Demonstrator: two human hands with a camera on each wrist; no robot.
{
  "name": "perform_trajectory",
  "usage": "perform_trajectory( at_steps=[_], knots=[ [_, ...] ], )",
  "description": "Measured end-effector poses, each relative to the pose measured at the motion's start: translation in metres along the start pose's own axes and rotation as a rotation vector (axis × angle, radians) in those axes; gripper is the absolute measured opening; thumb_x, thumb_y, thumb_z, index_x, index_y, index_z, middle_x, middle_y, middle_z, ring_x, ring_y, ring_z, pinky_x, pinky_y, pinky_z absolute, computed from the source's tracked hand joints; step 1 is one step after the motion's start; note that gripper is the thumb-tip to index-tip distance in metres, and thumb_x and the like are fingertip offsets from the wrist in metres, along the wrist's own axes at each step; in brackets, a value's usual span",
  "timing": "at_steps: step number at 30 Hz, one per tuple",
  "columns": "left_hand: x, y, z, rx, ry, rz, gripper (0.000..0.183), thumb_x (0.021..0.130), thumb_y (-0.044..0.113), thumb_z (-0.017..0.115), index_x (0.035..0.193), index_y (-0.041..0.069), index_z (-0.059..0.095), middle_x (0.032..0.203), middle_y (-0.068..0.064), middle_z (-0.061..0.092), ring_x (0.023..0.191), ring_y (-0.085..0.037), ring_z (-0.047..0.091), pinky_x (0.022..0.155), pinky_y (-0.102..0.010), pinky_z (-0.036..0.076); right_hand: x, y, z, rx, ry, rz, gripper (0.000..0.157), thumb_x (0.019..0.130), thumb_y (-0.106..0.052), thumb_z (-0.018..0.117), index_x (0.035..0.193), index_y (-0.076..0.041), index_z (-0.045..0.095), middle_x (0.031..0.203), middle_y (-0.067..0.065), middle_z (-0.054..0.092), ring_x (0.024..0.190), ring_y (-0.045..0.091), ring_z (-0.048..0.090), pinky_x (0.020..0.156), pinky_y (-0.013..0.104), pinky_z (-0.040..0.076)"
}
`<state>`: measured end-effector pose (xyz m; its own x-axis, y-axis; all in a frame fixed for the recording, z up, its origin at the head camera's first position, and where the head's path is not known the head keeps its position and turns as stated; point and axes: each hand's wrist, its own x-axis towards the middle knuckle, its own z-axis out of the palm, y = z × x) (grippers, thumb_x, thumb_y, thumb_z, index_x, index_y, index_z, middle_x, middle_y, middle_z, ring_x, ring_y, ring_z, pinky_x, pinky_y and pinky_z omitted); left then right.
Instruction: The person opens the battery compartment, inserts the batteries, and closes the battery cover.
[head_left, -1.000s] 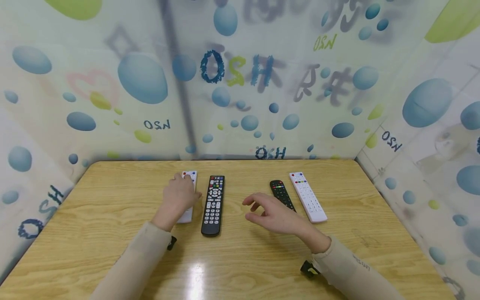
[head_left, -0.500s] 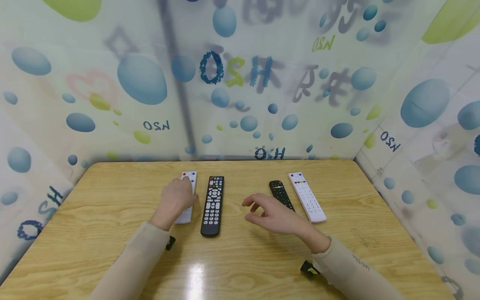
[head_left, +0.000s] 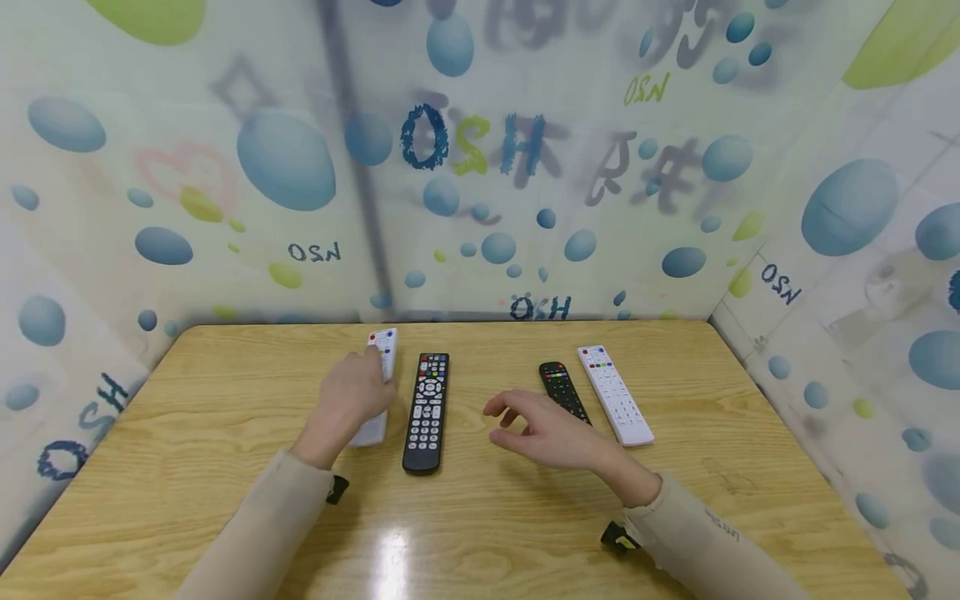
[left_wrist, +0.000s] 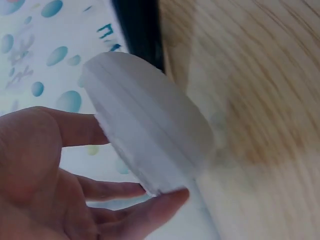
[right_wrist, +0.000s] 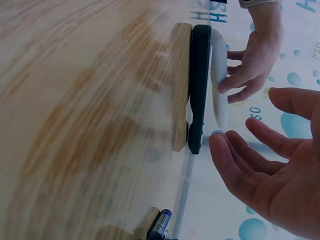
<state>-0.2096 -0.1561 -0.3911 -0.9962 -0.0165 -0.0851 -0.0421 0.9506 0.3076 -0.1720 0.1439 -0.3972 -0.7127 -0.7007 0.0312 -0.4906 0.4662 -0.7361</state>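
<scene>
My left hand [head_left: 347, 398] grips a white remote control [head_left: 385, 343] at the left of the table, covering much of its middle. In the left wrist view, thumb and fingers hold that white remote [left_wrist: 145, 120] by its edges, raised off the wood. Just right of it lies a long black remote [head_left: 425, 417] with pale buttons. My right hand [head_left: 555, 429] hovers above the table with loosely bent fingers and holds nothing. It partly hides a smaller black remote [head_left: 562, 387]. Beyond that lies a second white remote [head_left: 617, 396], slanted.
The wooden table [head_left: 480, 525] meets a patterned curtain [head_left: 480, 208] along its back edge and sides. A small black device [head_left: 618, 538] hangs under the right wrist, another [head_left: 337, 490] under the left.
My left hand has taken hold of the left white remote and lifted it; its far end has shifted up and slightly right. The right hand has stayed put.
</scene>
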Motion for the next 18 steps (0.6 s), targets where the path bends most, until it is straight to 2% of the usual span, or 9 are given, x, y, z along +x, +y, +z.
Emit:
perform_trajectory(
  at_steps=[3,7,12,18],
  knots=[
    [-0.003,0.001,-0.002,-0.03,0.053,0.028,0.043,0.095,0.021,0.06,0.123,-0.01,0.051,0.09,-0.021,0.055,0.071,-0.031,0.057,0.051,-0.039,0.049,0.0,0.0,0.0,0.007,-0.009,-0.001,0.035,0.106,-0.025,0.061,0.133,-0.002,0.059,0.13,0.014,0.062,0.111,0.022,0.062,0.083,0.032,0.056],
    [-0.006,0.006,-0.006,-0.069,0.092,0.048,0.056,0.098,0.024,0.059,0.139,-0.011,0.044,0.102,-0.027,0.057,0.077,-0.033,0.059,0.055,-0.04,0.051,0.0,0.0,0.0,0.01,-0.012,-0.001,0.036,0.106,-0.025,0.061,0.133,-0.002,0.059,0.131,0.015,0.062,0.111,0.023,0.062,0.083,0.032,0.056],
    [-0.011,0.013,-0.012,-0.131,0.077,0.073,0.068,0.1,0.029,0.059,0.15,-0.011,0.036,0.121,-0.034,0.058,0.089,-0.036,0.061,0.064,-0.042,0.055,0.001,0.0,0.001,0.013,-0.017,-0.001,0.037,0.106,-0.026,0.06,0.134,-0.002,0.059,0.132,0.014,0.061,0.111,0.023,0.062,0.083,0.032,0.056],
    [-0.015,0.018,-0.017,-0.248,0.052,0.101,0.069,0.101,0.03,0.059,0.154,-0.006,0.034,0.128,-0.033,0.059,0.096,-0.036,0.064,0.069,-0.042,0.059,0.001,-0.001,0.001,0.012,-0.022,-0.003,0.038,0.106,-0.026,0.061,0.135,-0.002,0.059,0.132,0.014,0.061,0.111,0.022,0.062,0.083,0.031,0.056]
  ],
)
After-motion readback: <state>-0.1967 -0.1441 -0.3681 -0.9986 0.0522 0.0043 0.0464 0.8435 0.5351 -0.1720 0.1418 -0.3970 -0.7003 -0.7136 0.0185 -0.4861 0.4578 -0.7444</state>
